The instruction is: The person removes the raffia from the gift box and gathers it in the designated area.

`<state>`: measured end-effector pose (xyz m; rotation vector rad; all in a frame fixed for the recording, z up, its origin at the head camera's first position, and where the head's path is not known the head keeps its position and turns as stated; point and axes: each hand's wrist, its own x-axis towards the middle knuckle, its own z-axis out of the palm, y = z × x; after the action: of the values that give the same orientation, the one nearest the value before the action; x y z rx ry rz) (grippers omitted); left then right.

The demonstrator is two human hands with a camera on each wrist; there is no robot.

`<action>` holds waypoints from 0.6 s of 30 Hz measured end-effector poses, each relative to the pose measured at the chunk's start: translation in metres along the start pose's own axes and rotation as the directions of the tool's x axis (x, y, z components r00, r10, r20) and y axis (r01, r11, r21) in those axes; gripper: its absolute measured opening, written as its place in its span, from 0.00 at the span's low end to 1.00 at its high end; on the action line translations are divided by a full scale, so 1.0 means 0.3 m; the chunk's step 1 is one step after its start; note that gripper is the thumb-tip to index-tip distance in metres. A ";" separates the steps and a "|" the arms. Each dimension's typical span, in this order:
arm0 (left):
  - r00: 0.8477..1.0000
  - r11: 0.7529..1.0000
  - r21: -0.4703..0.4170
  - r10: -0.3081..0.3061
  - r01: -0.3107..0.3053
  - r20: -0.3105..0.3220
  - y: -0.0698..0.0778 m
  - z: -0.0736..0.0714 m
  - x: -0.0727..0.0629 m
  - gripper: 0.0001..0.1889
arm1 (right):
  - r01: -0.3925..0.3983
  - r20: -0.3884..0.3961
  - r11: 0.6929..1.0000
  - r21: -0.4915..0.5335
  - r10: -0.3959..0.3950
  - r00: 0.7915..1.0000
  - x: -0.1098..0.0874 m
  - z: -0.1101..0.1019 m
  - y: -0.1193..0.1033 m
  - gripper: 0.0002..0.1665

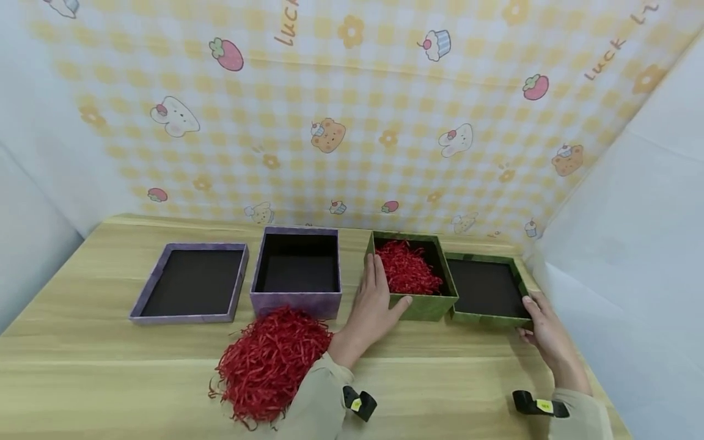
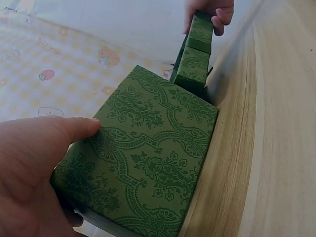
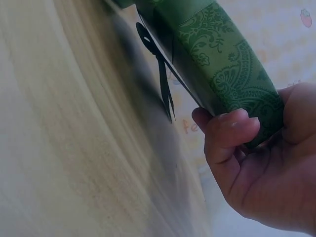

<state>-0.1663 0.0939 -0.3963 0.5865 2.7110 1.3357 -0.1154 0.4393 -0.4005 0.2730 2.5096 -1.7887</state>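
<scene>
A green patterned box (image 1: 420,307) stands right of centre with red paper shred (image 1: 407,269) inside. My left hand (image 1: 374,302) lies along its left side, fingers straight, the thumb (image 2: 81,129) resting on the front wall. To the right is the matching green lid (image 1: 484,287), dark inside facing up. My right hand (image 1: 552,336) pinches its right edge, thumb above and fingers beneath. In the right wrist view the lid's side (image 3: 232,69) is tilted off the table, and a black ribbon bow (image 3: 155,54) hangs under it.
A purple box (image 1: 297,302) with a dark interior stands left of the green one. Its shallow purple lid (image 1: 187,281) lies further left. A heap of red paper shred (image 1: 272,366) sits in front, beside my left forearm. A checked cloth (image 1: 352,91) hangs behind the wooden table (image 1: 429,379).
</scene>
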 end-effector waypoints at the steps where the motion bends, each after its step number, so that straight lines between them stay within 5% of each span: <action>1: 1.000 1.000 0.000 0.002 -0.002 -0.002 0.000 -0.002 -0.001 0.48 | 0.007 0.004 1.000 0.009 -0.007 1.000 0.004 -0.001 0.002 0.28; 18: 1.000 1.000 0.013 -0.011 0.011 0.008 -0.005 -0.002 0.001 0.48 | -0.062 0.031 0.998 -0.033 0.063 0.998 0.055 0.014 0.029 0.43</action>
<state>-0.1671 0.0927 -0.3972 0.5768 2.7145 1.3106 -0.1304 0.4402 -0.4124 0.3149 2.4772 -1.7150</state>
